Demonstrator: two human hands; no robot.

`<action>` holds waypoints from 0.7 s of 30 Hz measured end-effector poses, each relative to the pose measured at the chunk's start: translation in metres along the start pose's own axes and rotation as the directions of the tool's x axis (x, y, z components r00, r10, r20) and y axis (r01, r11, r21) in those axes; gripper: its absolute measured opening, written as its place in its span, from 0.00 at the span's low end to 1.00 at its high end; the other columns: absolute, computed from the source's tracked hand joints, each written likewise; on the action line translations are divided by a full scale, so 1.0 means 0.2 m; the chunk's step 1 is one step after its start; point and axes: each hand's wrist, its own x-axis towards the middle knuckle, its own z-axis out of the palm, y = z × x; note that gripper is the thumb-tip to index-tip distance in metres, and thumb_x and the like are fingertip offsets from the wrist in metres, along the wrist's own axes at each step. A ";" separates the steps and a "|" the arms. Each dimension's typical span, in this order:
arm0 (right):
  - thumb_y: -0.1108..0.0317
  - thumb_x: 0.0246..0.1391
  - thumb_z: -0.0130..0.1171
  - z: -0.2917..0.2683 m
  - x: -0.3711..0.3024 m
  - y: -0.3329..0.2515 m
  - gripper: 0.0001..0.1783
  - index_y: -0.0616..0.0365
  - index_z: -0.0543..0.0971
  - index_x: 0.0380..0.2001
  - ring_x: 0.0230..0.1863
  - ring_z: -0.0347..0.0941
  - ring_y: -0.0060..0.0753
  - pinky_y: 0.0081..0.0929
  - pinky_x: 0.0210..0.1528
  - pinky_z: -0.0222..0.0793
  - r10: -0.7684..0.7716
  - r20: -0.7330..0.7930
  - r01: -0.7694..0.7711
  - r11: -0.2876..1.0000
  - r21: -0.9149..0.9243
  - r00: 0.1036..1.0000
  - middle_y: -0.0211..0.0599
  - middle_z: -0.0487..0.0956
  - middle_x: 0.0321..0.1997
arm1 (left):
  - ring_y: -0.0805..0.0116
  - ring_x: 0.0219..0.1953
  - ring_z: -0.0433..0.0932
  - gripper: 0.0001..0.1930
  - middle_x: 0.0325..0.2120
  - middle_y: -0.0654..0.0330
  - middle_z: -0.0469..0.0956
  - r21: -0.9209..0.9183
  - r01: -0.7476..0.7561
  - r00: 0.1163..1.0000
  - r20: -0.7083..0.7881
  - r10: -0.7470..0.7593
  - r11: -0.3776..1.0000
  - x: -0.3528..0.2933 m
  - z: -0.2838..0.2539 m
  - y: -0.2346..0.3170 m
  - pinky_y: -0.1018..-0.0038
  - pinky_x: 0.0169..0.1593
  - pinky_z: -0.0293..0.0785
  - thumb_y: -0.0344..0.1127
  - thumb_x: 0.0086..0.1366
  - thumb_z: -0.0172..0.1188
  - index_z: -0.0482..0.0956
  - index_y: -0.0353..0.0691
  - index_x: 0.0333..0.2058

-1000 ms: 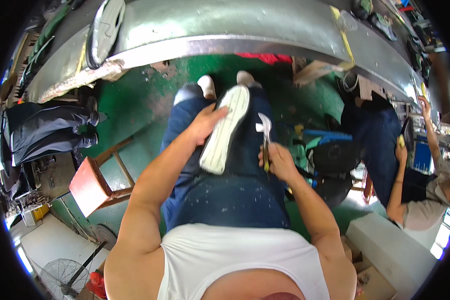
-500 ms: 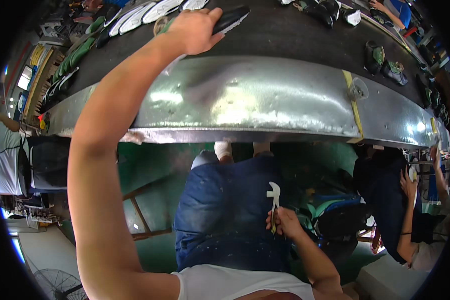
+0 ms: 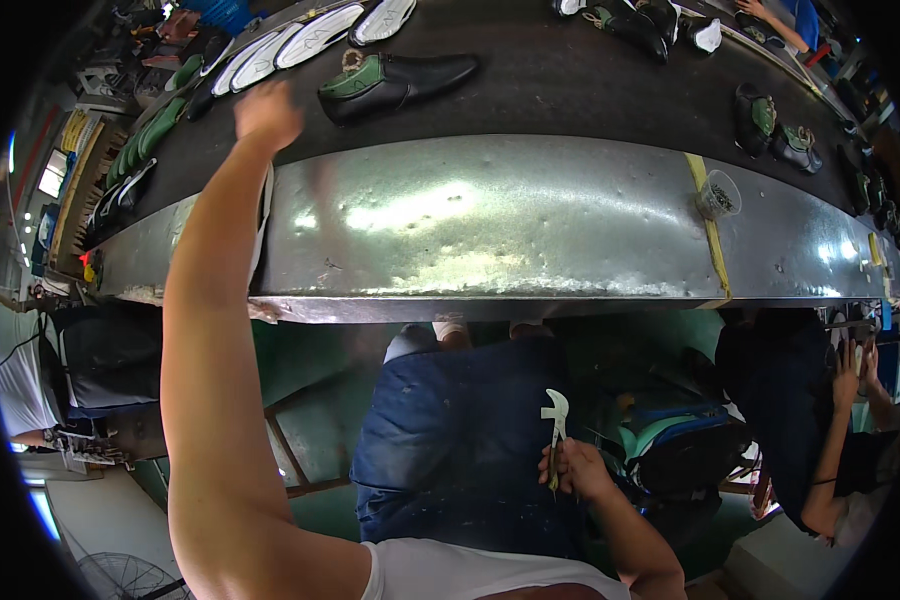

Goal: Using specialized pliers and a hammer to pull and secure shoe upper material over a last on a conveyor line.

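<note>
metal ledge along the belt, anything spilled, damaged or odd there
The metal ledge is pocked with small dents, so it looks worn rather than smooth. The clear cup of small bits by the yellow strip seems to lean, though the fisheye view may exaggerate that. No obvious spill shows.

The bench (image 3: 530, 110) runs crosswise before the person, its near edge just beyond the lap (image 3: 440, 430). Behind the ledge (image 3: 530, 210) along that edge, left of middle, one shoe (image 3: 410, 82) lies lengthwise, toe to the right; the left hand (image 3: 268, 117) is just left of its heel. Farther back on the left, upturned shoes (image 3: 318, 37) lie side by side. More shoes (image 3: 638, 30) lie farther back, right of middle, and a pair (image 3: 756, 118) sits nearer the right end. On the ledge's right part, a cup (image 3: 718, 196) stands by a crosswise strip (image 3: 712, 245). Before the near edge, the right hand (image 3: 576, 467) holds a hammer (image 3: 557, 415) over the lap's right side, left of a bag (image 3: 682, 458)
</note>
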 end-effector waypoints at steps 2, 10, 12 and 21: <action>0.44 0.72 0.36 0.01 0.00 -0.01 0.32 0.66 0.74 0.46 0.32 0.83 0.35 0.18 0.16 0.64 -0.018 0.034 0.018 1.000 0.011 0.999 0.43 0.82 0.36 | 0.49 0.59 0.75 0.32 0.57 0.48 0.77 0.014 0.210 0.942 0.264 -0.206 0.978 -0.07 0.13 -0.43 0.62 0.62 0.69 0.56 0.64 0.60 0.74 0.44 0.61; 0.47 0.74 0.35 0.07 -0.02 0.04 0.30 0.66 0.74 0.46 0.31 0.83 0.34 0.18 0.17 0.65 -0.056 0.012 0.056 0.998 0.013 0.998 0.43 0.82 0.36 | 0.57 0.50 0.79 0.31 0.51 0.52 0.80 -0.603 0.560 0.665 0.736 0.126 0.568 -0.37 0.08 -0.67 0.61 0.56 0.73 0.52 0.63 0.63 0.76 0.36 0.58; 0.49 0.74 0.34 0.07 -0.05 0.06 0.30 0.67 0.73 0.46 0.31 0.83 0.33 0.18 0.17 0.66 -0.064 0.002 0.064 0.998 0.007 0.998 0.44 0.82 0.36 | 0.60 0.48 0.80 0.29 0.49 0.54 0.80 -0.599 0.512 0.704 0.703 0.099 0.615 -0.46 0.01 -0.63 0.63 0.52 0.75 0.49 0.64 0.63 0.75 0.36 0.58; 0.53 0.73 0.40 0.11 -0.09 0.11 0.24 0.65 0.74 0.44 0.29 0.81 0.30 0.22 0.20 0.69 -0.081 -0.061 0.080 0.996 -0.029 0.995 0.42 0.82 0.34 | 0.74 0.46 0.79 0.29 0.46 0.63 0.81 -0.867 0.321 0.922 0.193 0.337 -0.382 -1.47 -0.67 -0.11 0.75 0.53 0.75 0.37 0.66 0.66 0.70 0.40 0.64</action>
